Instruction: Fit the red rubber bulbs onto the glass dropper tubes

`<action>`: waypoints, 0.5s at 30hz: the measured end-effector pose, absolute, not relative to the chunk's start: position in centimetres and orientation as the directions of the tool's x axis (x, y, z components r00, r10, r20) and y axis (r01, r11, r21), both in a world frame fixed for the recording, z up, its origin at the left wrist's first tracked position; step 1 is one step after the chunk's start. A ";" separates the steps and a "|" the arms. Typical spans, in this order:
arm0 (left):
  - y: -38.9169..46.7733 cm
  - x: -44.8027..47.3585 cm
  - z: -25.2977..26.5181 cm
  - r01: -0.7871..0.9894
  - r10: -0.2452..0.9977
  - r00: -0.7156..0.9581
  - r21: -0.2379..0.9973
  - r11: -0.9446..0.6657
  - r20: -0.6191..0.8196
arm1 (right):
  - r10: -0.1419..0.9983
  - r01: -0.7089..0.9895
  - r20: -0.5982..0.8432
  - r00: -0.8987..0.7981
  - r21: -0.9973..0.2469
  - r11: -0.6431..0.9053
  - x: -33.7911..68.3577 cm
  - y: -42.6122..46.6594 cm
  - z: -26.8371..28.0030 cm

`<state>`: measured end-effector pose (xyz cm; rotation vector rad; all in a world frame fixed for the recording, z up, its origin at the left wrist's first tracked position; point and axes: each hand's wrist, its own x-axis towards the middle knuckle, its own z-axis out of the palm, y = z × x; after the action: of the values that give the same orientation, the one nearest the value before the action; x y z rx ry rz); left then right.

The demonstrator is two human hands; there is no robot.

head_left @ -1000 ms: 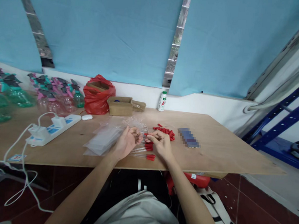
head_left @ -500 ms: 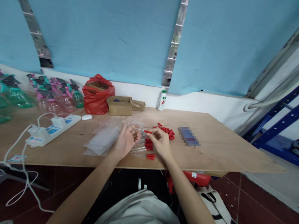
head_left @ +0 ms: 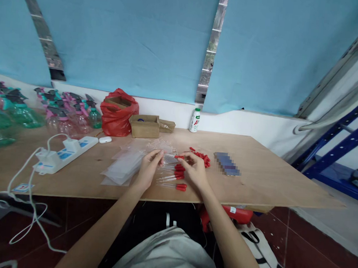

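A glass dropper with a red bulb [head_left: 179,157] is held level between my hands, above the table. My right hand [head_left: 196,171] pinches it at the bulb end. My left hand [head_left: 149,168] has thumb and forefinger closed at the tip of the clear tube; its other fingers are curled. Below lie several finished-looking droppers [head_left: 180,187] in small bunches, red bulbs to the right. Behind my right hand is a pile of loose red bulbs [head_left: 206,160]. Clear plastic bags [head_left: 123,167] lie flat beside my left hand, and loose clear tubes [head_left: 161,144] sit beyond it.
A power strip [head_left: 81,145] with white cables and several spray bottles [head_left: 65,122] are at left. Along the back stand a red bag [head_left: 117,119], a cardboard box [head_left: 144,128] and a white bottle [head_left: 195,121]. A blurred phone-like object [head_left: 226,164] lies right.
My left hand has turned, and its thumb and forefinger have closed at the tube's tip. My right hand stays at the bulb end. The view has shifted slightly.
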<state>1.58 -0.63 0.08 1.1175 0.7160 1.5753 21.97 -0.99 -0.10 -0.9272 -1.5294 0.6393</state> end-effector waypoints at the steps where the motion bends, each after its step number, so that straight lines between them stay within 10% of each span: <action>1: -0.6 1.5 0.0 -0.348 0.944 -0.097 0.878 -0.329 0.316 | 0.832 0.251 0.555 -0.015 -0.803 0.541 22.3 -0.9 0.0; 5: -1.0 0.9 0.1 -0.154 0.880 -0.298 0.891 -0.427 0.370 | 0.837 0.409 0.542 -0.074 -0.749 0.521 23.8 -0.6 0.3; 15: -0.8 1.1 -0.6 0.054 0.853 -0.202 0.875 -0.481 0.481 | 0.915 0.495 0.354 -0.194 -0.769 0.403 25.1 -0.7 -0.3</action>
<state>1.13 -0.77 -0.60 1.4684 1.0844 1.7448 25.13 -0.69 -0.28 -1.2159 -1.8356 0.6409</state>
